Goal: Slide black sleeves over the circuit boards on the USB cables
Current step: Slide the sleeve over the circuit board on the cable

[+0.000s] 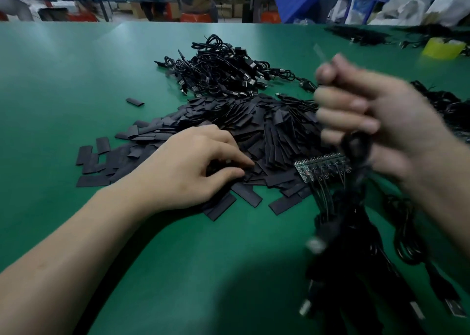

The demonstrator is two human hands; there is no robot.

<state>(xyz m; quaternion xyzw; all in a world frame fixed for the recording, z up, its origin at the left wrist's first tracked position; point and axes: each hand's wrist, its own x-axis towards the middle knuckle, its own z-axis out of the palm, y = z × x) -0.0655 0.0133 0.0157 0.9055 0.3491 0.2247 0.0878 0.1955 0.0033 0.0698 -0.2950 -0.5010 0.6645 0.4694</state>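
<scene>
No legible writing anywhere; nothing on the yellow tape roll (443, 47) at far right can be read, nor on the bags behind the table.

Green table (63, 85) fills the view. On it, centre: a broad heap of flat black sleeves (254, 126), with strays scattered off its left edge and one lone sleeve (134, 102) apart to the upper left. Behind the heap, touching its far edge, a tangled pile of finished cables (223, 70) with USB plugs showing.

Your right hand (376, 121) is raised above the table at right, blurred, fingers curled closed around a bundle of black USB cables (356, 233) that hangs down from the fist. The circuit boards (321, 166) sit side by side just below your curled fingers, bare green, thin wires running down from them into the cables. Plug ends dangle near the bottom edge.

Your left hand (193, 166) rests palm-down on the near side of the sleeve heap, fingertips bent into the sleeves, thumb and forefinger drawn close together; whether they pinch a sleeve, cannot tell.

No bins or trays in use on the table.
</scene>
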